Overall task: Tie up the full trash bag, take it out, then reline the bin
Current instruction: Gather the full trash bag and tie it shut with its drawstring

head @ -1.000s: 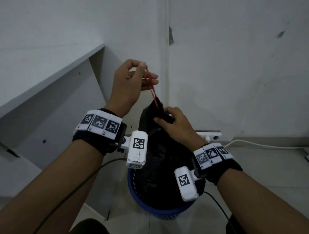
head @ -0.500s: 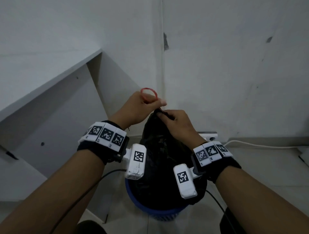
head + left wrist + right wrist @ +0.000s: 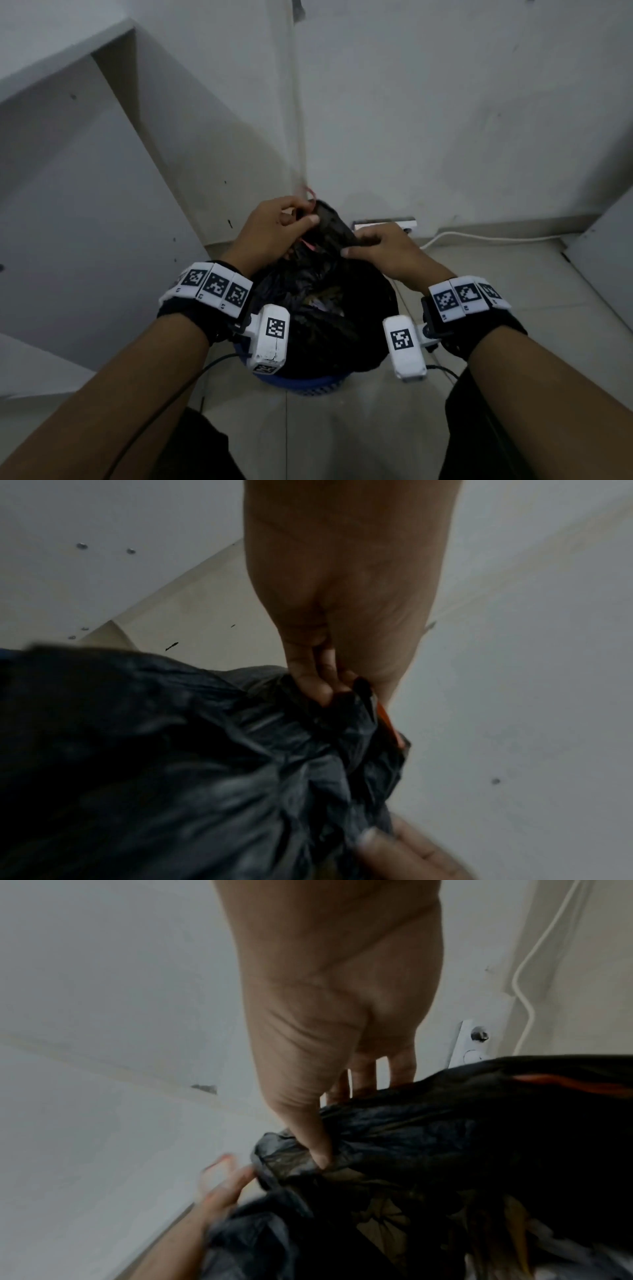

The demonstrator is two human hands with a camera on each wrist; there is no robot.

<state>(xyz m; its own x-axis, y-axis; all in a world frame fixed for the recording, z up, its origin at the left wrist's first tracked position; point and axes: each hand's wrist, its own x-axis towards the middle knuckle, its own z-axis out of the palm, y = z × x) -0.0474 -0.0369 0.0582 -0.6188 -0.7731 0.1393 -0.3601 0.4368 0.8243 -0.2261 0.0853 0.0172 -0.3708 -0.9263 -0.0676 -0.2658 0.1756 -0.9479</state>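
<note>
We reach both forearms out over the blue bin (image 3: 310, 383), wrists level, each with a marker band and a small white camera. Our left hand (image 3: 270, 229) curls at the gathered neck of the black trash bag (image 3: 325, 308), fingers (image 3: 310, 680) pinching the bunched plastic together with a red rubber band (image 3: 310, 197); the wrist view shows a strip of the band (image 3: 388, 723) lying along the folds just beside the fingertips. How far the band goes round the neck, we cannot tell. Our right hand (image 3: 383, 250) comes in from the other side, palm down, thumb (image 3: 316, 1139) pressed under the neck and fingers wrapped over the top, gripping the twisted plastic.

The bag sits in the bin, its sides ballooning over the rim, and the neck leans away from us toward the wall. Below the neck the plastic gapes a little, and pale scraps of rubbish (image 3: 322, 301) show inside. The bin stands on the tiled floor (image 3: 342, 428) in a corner, beside a white panel (image 3: 85, 240). A white power strip (image 3: 385, 224) lies behind it at the foot of the wall, its cable (image 3: 479, 236) trailing right.
</note>
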